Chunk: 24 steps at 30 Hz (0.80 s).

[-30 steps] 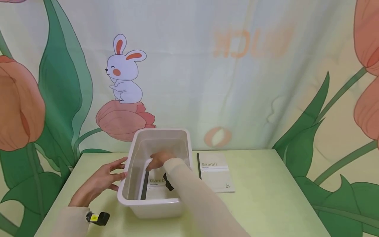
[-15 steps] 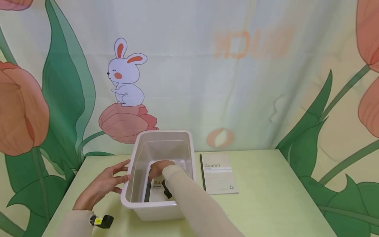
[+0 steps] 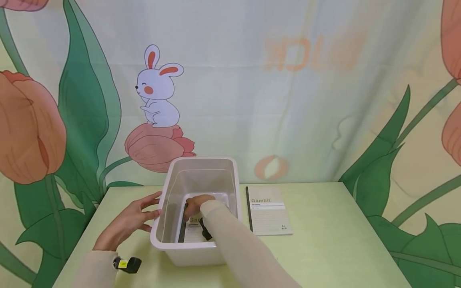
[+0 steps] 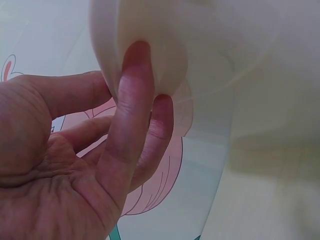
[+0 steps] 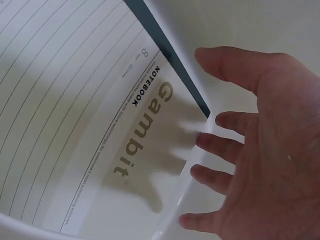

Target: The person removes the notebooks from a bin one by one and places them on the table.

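A pale plastic bin (image 3: 196, 254) stands on the table, with a Gambit notebook (image 3: 191, 235) lying flat on its bottom. At the bin's left side, my left hand (image 3: 131, 218) holds the rim between thumb and fingers; the left wrist view has fingertips (image 4: 136, 55) against the outer wall. My right hand (image 3: 196, 206) reaches down inside the bin over the notebook's far end. In the right wrist view its fingers are spread and slightly bent beside the notebook's top edge, gripping nothing. Whether they touch the edge is hard to tell. The forearm hides part of the notebook.
A second Gambit notebook (image 3: 270, 218) with a dark spine lies flat on the table just right of the bin. The light green table (image 3: 324, 240) ends at a printed curtain (image 3: 223, 112) with a rabbit and tulips, close behind the bin.
My right hand has come slightly nearer and lower inside the bin, covering more of the notebook's title. The left hand stays at the rim. The whole head view has shifted a little.
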Each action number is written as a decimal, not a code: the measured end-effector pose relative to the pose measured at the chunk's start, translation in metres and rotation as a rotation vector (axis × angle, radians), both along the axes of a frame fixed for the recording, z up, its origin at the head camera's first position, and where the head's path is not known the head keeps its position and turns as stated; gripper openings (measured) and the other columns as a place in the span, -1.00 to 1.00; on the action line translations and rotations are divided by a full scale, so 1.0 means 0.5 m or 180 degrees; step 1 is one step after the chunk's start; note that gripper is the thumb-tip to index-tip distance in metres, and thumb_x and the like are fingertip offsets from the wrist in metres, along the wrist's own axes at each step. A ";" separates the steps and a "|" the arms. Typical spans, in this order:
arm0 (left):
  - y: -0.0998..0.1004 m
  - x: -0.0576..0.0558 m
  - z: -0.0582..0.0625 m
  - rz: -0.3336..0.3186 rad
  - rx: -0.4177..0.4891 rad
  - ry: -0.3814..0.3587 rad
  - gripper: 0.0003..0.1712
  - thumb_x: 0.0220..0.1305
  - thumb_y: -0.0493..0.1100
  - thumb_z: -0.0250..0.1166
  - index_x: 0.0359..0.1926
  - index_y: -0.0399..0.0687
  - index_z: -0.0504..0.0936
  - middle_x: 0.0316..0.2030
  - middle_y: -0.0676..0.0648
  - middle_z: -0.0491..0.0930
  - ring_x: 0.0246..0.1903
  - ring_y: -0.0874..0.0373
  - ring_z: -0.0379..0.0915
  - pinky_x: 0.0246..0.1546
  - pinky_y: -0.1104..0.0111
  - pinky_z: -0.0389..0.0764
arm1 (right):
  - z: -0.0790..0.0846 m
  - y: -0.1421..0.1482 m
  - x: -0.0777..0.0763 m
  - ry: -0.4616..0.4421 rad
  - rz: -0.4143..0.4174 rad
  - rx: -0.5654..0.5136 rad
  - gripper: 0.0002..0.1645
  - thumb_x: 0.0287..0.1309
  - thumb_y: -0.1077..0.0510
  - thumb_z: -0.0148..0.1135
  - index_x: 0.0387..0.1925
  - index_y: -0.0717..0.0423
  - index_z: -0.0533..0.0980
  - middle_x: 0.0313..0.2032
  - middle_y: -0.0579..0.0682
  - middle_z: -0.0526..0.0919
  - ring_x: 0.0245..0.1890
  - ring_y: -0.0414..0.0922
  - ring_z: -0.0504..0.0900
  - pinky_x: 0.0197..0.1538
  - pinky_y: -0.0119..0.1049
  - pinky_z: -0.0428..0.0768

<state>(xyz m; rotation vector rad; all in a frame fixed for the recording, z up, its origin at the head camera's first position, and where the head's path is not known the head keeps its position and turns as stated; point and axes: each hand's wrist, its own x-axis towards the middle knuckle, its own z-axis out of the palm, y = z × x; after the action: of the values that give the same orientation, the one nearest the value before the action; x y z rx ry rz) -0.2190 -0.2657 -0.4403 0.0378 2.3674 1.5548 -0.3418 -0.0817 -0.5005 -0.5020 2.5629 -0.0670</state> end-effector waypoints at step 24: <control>0.002 -0.003 -0.007 0.0054 0.0009 0.0004 -0.13 0.38 -0.06 0.24 0.56 0.06 -0.02 0.44 -0.39 0.11 0.15 -0.22 0.49 -0.20 0.14 0.74 | 0.039 0.006 0.013 0.0480 0.0095 -0.0037 -0.15 -0.06 -0.27 0.35 0.33 -0.36 0.34 0.20 -0.18 0.57 0.17 -0.17 0.54 0.20 -0.08 0.52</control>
<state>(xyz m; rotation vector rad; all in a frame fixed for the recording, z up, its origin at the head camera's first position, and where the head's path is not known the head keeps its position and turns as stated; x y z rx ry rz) -0.2203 -0.2648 -0.4440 0.0194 2.3725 1.5665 -0.3352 -0.0788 -0.4809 -0.5692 2.7023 -0.0344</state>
